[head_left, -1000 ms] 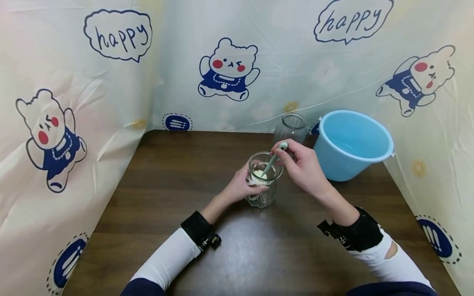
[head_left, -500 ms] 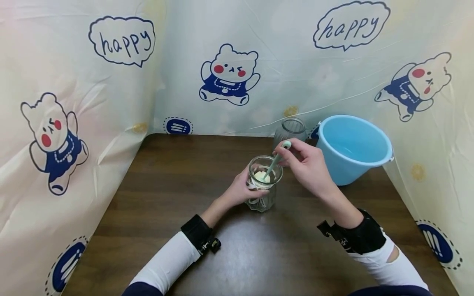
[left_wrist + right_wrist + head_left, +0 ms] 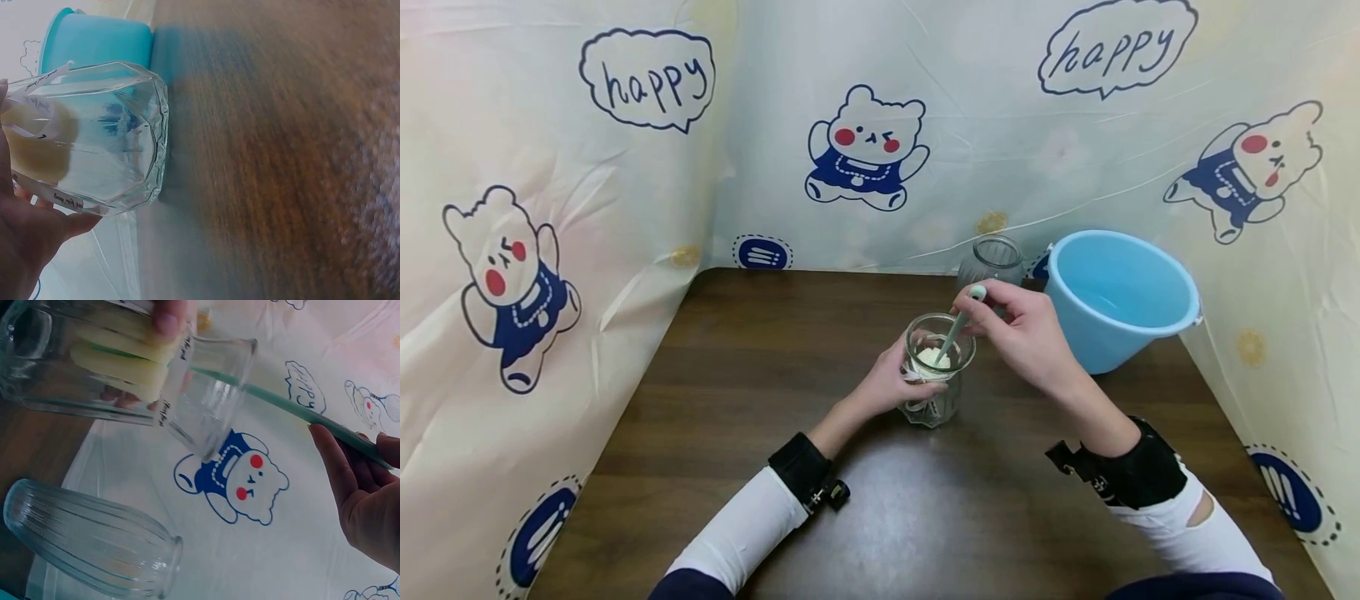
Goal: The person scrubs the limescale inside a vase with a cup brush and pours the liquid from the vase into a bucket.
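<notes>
My left hand [image 3: 886,385] grips a clear glass jar [image 3: 942,410] around its upper part, thumb on the near side. A white ribbon [image 3: 172,381] with dark print is tied around the jar's neck. Inside sits the pale yellow head [image 3: 44,147] of a sponge bottle brush, its lobes upright along the jar. The brush's mint-green handle [image 3: 287,407] slants out through the open mouth. Near the handle's top end, my right hand [image 3: 1022,337] pinches it between thumb and fingers. Whether the jar's base touches the table cannot be told.
Behind the right hand stands a ribbed glass vase [image 3: 989,260], partly hidden in the head view. A light blue bucket [image 3: 1101,337] stands at the back right of the brown wooden table [image 3: 760,358]. A printed curtain [image 3: 985,150] hangs around the table's back and sides.
My right hand has shifted slightly right while still pinching the brush handle. The sponge head has moved a little within the jar. Jar and left hand are almost unchanged.
</notes>
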### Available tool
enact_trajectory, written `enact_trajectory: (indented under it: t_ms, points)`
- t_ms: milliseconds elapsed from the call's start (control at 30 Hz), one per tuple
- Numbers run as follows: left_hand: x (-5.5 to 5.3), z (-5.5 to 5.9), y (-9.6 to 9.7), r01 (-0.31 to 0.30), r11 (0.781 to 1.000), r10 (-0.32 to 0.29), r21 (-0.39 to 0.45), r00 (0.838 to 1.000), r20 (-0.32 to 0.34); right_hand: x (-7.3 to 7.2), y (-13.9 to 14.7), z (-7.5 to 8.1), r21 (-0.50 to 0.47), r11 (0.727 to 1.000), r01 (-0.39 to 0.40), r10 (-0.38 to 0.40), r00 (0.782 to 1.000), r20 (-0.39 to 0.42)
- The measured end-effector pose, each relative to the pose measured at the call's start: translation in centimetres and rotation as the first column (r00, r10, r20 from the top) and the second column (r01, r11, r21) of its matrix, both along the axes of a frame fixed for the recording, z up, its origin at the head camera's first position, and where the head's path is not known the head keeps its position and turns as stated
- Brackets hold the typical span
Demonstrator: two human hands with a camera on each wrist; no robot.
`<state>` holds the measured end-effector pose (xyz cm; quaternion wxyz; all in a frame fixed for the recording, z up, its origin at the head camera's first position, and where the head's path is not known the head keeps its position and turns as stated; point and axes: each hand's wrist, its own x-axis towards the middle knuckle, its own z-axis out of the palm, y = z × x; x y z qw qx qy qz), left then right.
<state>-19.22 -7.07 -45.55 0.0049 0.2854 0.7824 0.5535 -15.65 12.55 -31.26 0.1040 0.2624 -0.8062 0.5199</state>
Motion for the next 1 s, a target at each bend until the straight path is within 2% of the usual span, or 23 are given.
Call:
enact_trajectory:
  t_ms: [167, 433, 667, 800, 1000]
  points:
    - [0.0, 0.0, 0.1, 0.008, 1.000, -0.008, 0.007, 1.000, 0.000, -0.4, 0.1, -0.4, -0.033, 0.999, 0.003, -0.003, 1.000, 0.017]
    - [0.2, 0.1, 0.0, 0.013, 1.000, -0.013, 0.020, 1.000, 0.018, -0.2, -0.4, -1.9, 0.065, 0.998, 0.007, -0.010, 0.999, 0.048]
    - [0.0, -0.1, -0.1, 0.013, 1.000, -0.013, 0.005, 1.000, 0.022, -0.3, -0.1, -0.4, 0.020, 1.000, 0.013, -0.014, 0.999, 0.029]
    - [0.0, -0.2, -0.1, 0.013, 1.000, -0.013, 0.011, 1.000, 0.018, -0.4, -0.2, -0.1, 0.015, 1.000, 0.006, -0.006, 0.999, 0.049]
    - [0.0, -0.1, -0.1, 0.007, 1.000, -0.007, 0.016, 1.000, 0.012, -0.4, -0.6, -1.7, 0.086, 0.996, 0.005, -0.014, 0.994, 0.112]
